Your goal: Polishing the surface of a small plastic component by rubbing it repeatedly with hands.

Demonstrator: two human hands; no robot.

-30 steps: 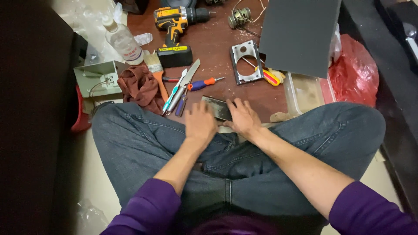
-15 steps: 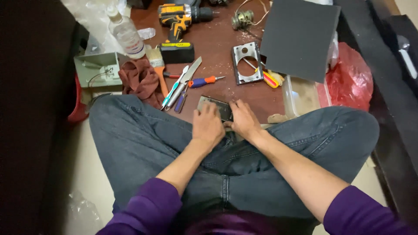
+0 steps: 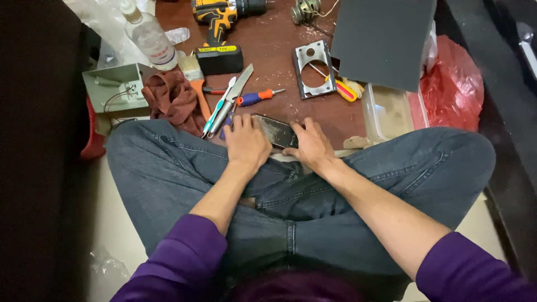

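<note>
Object in hand: a flat, dark, glossy rectangular slab, phone-like, with a scuffed face (image 3: pixel 275 131). I log it lying at the near edge of the reddish-brown wooden bench (image 3: pixel 279 67), just ahead of the crossed knees in blue jeans (image 3: pixel 168 168).

Long axis: runs left to right, tilted a little, the left end farther from me than the right end.

Left hand (image 3: pixel 246 142): palm down, fingers curled over the slab's left end; grip is pressing or pinching that end, not clenched into a fist.

Right hand (image 3: pixel 311 146): fingers spread on the slab's right end and near edge; grip rests on it, holding it down. I cannot tell whether the thumb hooks underneath.

Key relation: the slab sits between the two hands, touching both; neither hand is nearer, each covers one short end, and the middle stays exposed.

Left of slab: a grey-bladed knife (image 3: pixel 235 96), a teal-handled tool (image 3: pixel 217 112) and a screwdriver with blue and orange handle (image 3: pixel 254 98), near the left hand but apart from it. A maroon cloth (image 3: pixel 173 100) and a wooden-handled paintbrush (image 3: pixel 196 78) lie farther left.

Beyond slab: a square metal plate with a round hole (image 3: pixel 313 70); a yellow and black cordless drill (image 3: pixel 221 28) well beyond.

Change from earlier frame: both hands keep the same hold on the slab; the view has shifted slightly, and the tools have not moved.
</note>
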